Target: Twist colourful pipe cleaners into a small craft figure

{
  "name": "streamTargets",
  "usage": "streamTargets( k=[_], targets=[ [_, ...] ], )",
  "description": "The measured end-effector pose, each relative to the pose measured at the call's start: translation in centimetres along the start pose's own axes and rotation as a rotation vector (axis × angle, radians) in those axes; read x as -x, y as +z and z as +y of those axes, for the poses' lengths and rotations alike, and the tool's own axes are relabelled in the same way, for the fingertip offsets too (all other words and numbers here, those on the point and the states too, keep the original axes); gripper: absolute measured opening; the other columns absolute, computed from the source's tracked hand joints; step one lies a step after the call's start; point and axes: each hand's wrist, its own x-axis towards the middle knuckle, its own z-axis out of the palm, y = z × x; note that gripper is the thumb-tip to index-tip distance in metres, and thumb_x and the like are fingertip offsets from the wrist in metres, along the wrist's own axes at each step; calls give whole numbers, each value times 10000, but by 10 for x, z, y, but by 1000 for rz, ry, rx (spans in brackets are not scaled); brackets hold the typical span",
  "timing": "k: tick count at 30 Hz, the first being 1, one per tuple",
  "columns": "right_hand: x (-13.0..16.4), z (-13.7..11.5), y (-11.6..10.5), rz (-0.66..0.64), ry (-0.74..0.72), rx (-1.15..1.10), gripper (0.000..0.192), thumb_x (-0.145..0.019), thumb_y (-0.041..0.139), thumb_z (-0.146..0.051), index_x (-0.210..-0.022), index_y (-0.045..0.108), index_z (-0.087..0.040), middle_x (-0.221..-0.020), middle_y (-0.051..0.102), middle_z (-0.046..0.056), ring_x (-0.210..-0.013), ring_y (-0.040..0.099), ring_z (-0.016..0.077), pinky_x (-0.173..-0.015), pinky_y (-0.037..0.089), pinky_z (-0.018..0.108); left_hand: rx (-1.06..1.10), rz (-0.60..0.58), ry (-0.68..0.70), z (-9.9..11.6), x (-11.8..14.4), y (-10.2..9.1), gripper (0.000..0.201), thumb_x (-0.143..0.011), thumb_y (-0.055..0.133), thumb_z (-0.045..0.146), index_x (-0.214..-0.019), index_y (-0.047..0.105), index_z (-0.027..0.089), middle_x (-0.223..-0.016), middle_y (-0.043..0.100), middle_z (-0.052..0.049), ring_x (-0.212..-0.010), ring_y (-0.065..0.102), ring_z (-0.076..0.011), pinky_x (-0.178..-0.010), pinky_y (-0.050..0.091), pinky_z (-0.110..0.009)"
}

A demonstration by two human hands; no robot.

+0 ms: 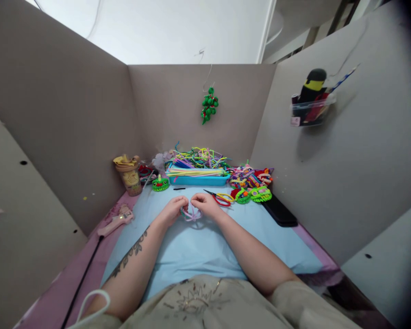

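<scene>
Here the lilac pipe cleaner (192, 214) sits pinched between both hands' fingers (184, 204).

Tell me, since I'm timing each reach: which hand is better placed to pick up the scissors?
Probably the right hand: the scissors lie just beside it on the blue mat. The left hand would have to cross over the lilac pipe cleaner both hold.
</scene>
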Motion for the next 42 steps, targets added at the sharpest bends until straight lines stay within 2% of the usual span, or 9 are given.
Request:
streamTargets(
  k=[9, 13, 16, 21, 24, 30, 34, 38, 42],
  targets=[
    [1, -4, -2, -19, -21, 45, 114, -687, 540, -213, -641, 622, -149, -614, 570, -13, -606, 481, 110, -591, 365, 219, -36, -30, -18, 0, 2, 2, 176, -671, 583, 289, -615, 523, 133, -550, 466, 32, -510, 404, -72, -490, 291, -197],
    [0, -1, 0, -3, 15, 11, 110, -691, 559, -228, -636, 612, -149, -585, 549, -19, -570, 471, 104, -556, 354, 218, -16, -31, -19, -1, 0, -1, 183, -672, 607, 289, -621, 530, 131, -550, 475, 31, -506, 416, -70, -481, 292, -193],
    [-1, 1, 3, 23, 40, -160, 168, -716, 585, -318, -729, 626, -155, -602, 561, -19, -568, 486, 105, -561, 369, 221, 104, -17, -4, -2, -3, -6, 173, -676, 633, 274, -652, 548, 125, -564, 494, 24, -517, 448, -72, -496, 321, -193],
    [-6, 4, 1, 137, 169, -672, 452, -772, 476, -554, -999, 595, -182, -747, 645, 32, -688, 575, 142, -634, 416, 259, 408, 17, -33, -2, -9, -16, 158, -698, 648, 249, -684, 548, 127, -601, 528, 11, -546, 507, -84, -561, 419, -217],
    [-7, 6, -3, 158, 244, -800, 397, -741, 556, -499, -992, 596, -194, -790, 658, 32, -748, 592, 149, -665, 418, 261, 495, 63, -60, -3, -11, -19, 105, -734, 613, 217, -781, 573, 132, -667, 577, -9, -571, 541, -96, -594, 468, -242],
    [-7, 9, -2, 89, 310, -798, 321, -658, 678, -302, -954, 610, -195, -789, 654, 13, -740, 593, 138, -668, 425, 260, 531, 88, -45, -4, -12, -18, 97, -767, 568, 169, -852, 590, 127, -757, 622, -36, -638, 590, -112, -625, 503, -251],
    [-8, 7, -4, 66, 326, -919, 337, -613, 695, -180, -937, 605, -189, -658, 608, -34, -591, 557, 91, -607, 436, 228, 514, 65, -64, -2, -8, -15, 93, -747, 599, 169, -832, 597, 130, -763, 632, -35, -662, 604, -116, -649, 504, -251],
    [-10, 10, -10, 93, 329, -1010, 313, -605, 687, -142, -906, 605, -169, -625, 588, -43, -497, 516, 67, -502, 410, 189, 409, 12, -76, 2, -4, -11, 203, -695, 665, 198, -878, 599, 139, -781, 642, -38, -706, 619, -126, -686, 495, -256],
    [-12, 17, -14, 99, 309, -1035, 288, -636, 667, -141, -916, 598, -158, -567, 560, -45, -456, 491, 65, -456, 394, 176, 187, 117, 50, 2, -3, -8, 348, -616, 732, 232, -911, 563, 160, -718, 645, -14, -653, 616, -119, -644, 483, -246]
  ],
)
